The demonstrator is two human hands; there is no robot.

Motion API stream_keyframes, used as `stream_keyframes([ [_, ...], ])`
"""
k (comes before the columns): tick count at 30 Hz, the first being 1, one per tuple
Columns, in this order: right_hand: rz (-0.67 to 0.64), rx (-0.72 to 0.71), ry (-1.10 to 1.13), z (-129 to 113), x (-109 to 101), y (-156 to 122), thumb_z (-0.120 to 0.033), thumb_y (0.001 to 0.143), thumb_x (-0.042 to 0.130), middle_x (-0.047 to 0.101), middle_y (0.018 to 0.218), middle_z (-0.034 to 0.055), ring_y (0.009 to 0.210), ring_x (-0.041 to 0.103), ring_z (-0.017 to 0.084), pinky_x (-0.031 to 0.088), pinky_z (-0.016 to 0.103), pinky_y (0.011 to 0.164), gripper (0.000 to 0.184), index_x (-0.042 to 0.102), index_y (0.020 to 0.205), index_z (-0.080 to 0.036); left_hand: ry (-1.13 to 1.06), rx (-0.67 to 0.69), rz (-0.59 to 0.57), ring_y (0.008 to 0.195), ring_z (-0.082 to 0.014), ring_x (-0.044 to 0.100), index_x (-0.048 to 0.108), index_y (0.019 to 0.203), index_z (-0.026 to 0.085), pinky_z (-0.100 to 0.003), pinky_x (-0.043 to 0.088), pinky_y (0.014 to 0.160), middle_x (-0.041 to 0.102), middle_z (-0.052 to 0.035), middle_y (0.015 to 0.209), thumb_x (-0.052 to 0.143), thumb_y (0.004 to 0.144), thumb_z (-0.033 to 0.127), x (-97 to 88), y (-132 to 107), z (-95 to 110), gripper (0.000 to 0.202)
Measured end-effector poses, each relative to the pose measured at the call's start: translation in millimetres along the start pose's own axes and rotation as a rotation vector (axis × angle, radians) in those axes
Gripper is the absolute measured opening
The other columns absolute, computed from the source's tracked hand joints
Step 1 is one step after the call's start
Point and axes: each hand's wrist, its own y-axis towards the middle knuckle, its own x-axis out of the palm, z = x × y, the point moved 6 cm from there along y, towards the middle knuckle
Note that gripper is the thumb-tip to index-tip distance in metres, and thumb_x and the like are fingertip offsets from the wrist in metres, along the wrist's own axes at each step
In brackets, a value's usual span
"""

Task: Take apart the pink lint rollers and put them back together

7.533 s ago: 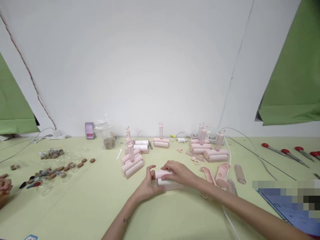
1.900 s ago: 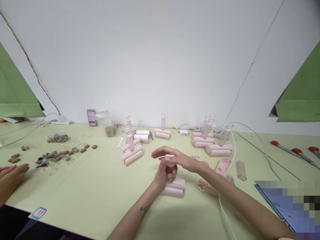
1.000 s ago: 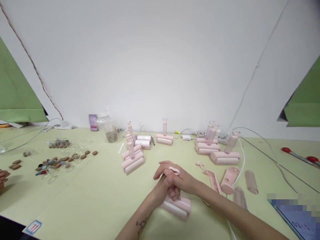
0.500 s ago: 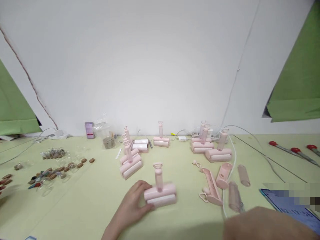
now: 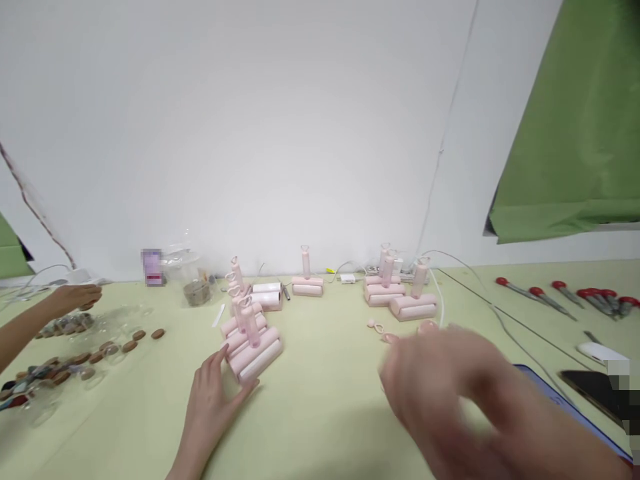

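My left hand (image 5: 213,390) is at a pink lint roller (image 5: 257,357) with a white roll and an upright translucent handle. Its fingers and thumb are spread around the roller's near left end, seemingly at its surface. This roller stands in front of other pink lint rollers (image 5: 239,325) on the left. My right hand (image 5: 445,393) is smeared by motion over the right side of the table. It covers most of the loose pink parts there; a small pink ring piece (image 5: 377,327) shows beyond it. Whether it holds anything is hidden.
More lint rollers (image 5: 414,307) stand at the back right, one (image 5: 307,287) at back centre. Another person's hand (image 5: 75,299) reaches over glass pieces and corks (image 5: 130,345) at left. Cables, phones (image 5: 593,393) and red-ended tools (image 5: 550,301) lie at right.
My left hand has moved the lint roller left, up to the other rollers. My right hand has risen over the pink parts. The view has turned right; another person's hand has appeared at left.
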Motion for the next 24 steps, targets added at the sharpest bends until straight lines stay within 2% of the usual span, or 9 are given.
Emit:
stream_keyframes([
  [2, -0.038, -0.001, -0.152, 24, 3, 27, -0.032, 0.084, 0.047, 0.061, 0.066, -0.0015, 0.055, 0.057, 0.007, 0.047, 0.018, 0.053, 0.015, 0.055, 0.088, -0.021, -0.043, -0.03, 0.057, 0.096, -0.0284, 0.049, 0.037, 0.119, 0.012, -0.044, 0.044, 0.078, 0.049, -0.0133, 0.106, 0.048, 0.073, 0.053, -5.3, -3, 2, 0.062],
  [4, 0.049, 0.105, -0.514, 70, -1, 60, -0.019, 0.088, 0.035, 0.06, 0.084, 0.003, 0.074, 0.058, 0.008, 0.048, 0.023, 0.071, 0.02, 0.049, 0.101, -0.017, -0.087, -0.001, 0.117, 0.096, -0.027, 0.049, 0.038, 0.117, 0.015, -0.044, 0.044, 0.078, 0.049, -0.0125, 0.106, 0.045, 0.078, 0.047, -11.5, -4, 8, 0.051],
  [6, 0.028, 0.149, -0.606, 121, 9, 96, -0.009, 0.083, 0.035, 0.056, 0.098, 0.0089, 0.088, 0.055, 0.013, 0.045, 0.029, 0.081, 0.025, 0.047, 0.105, -0.013, -0.117, 0.09, 0.184, 0.097, -0.0257, 0.049, 0.039, 0.114, 0.016, -0.043, 0.044, 0.08, 0.049, -0.0116, 0.104, 0.046, 0.08, 0.038, -18.3, -4, 15, 0.041],
  [9, -0.128, 0.176, -0.706, 187, 42, 147, -0.009, 0.073, 0.054, 0.045, 0.119, 0.0139, 0.114, 0.039, 0.023, 0.034, 0.039, 0.095, 0.041, 0.046, 0.113, -0.011, -0.132, 0.21, 0.219, 0.095, -0.0226, 0.05, 0.04, 0.11, 0.018, -0.039, 0.045, 0.079, 0.05, -0.01, 0.099, 0.047, 0.081, 0.025, -24.8, -6, 24, 0.031],
  [11, -0.237, 0.205, -0.772, 217, 65, 174, -0.018, 0.073, 0.06, 0.037, 0.128, 0.0136, 0.119, 0.032, 0.028, 0.029, 0.047, 0.096, 0.048, 0.043, 0.118, -0.012, -0.113, 0.24, 0.222, 0.094, -0.0212, 0.051, 0.041, 0.109, 0.018, -0.037, 0.046, 0.078, 0.05, -0.0097, 0.098, 0.047, 0.081, 0.02, -27.4, -8, 27, 0.029],
  [14, -0.351, 0.214, -0.866, 237, 85, 201, -0.031, 0.081, 0.053, 0.032, 0.133, 0.0097, 0.12, 0.03, 0.029, 0.024, 0.052, 0.097, 0.046, 0.04, 0.123, -0.017, -0.069, 0.243, 0.235, 0.092, -0.0204, 0.052, 0.042, 0.106, 0.018, -0.036, 0.047, 0.076, 0.051, -0.0095, 0.096, 0.046, 0.081, 0.016, -30.4, -10, 29, 0.026],
  [17, -0.408, 0.221, -0.953, 247, 87, 212, -0.033, 0.084, 0.049, 0.034, 0.131, 0.009, 0.117, 0.035, 0.027, 0.027, 0.052, 0.096, 0.043, 0.04, 0.123, -0.018, -0.046, 0.208, 0.204, 0.088, -0.0195, 0.054, 0.046, 0.097, 0.018, -0.035, 0.047, 0.073, 0.051, -0.0085, 0.093, 0.043, 0.081, 0.015, -28.3, -10, 28, 0.016],
  [20, -0.438, 0.238, -1.029, 259, 82, 205, -0.034, 0.084, 0.049, 0.034, 0.131, 0.0091, 0.116, 0.036, 0.027, 0.029, 0.051, 0.095, 0.043, 0.039, 0.124, -0.019, -0.042, 0.196, 0.173, 0.086, -0.0189, 0.053, 0.049, 0.088, 0.018, -0.033, 0.047, 0.072, 0.05, -0.0081, 0.091, 0.043, 0.081, 0.013, -24.7, -10, 27, 0.01],
  [24, -0.444, 0.238, -1.096, 268, 73, 184, -0.036, 0.083, 0.05, 0.034, 0.13, 0.0094, 0.115, 0.036, 0.027, 0.029, 0.05, 0.094, 0.048, 0.036, 0.126, -0.019, -0.048, 0.22, 0.169, 0.086, -0.0186, 0.052, 0.049, 0.088, 0.017, -0.033, 0.046, 0.072, 0.049, -0.0085, 0.092, 0.043, 0.08, 0.011, -23.7, -10, 27, 0.011],
])
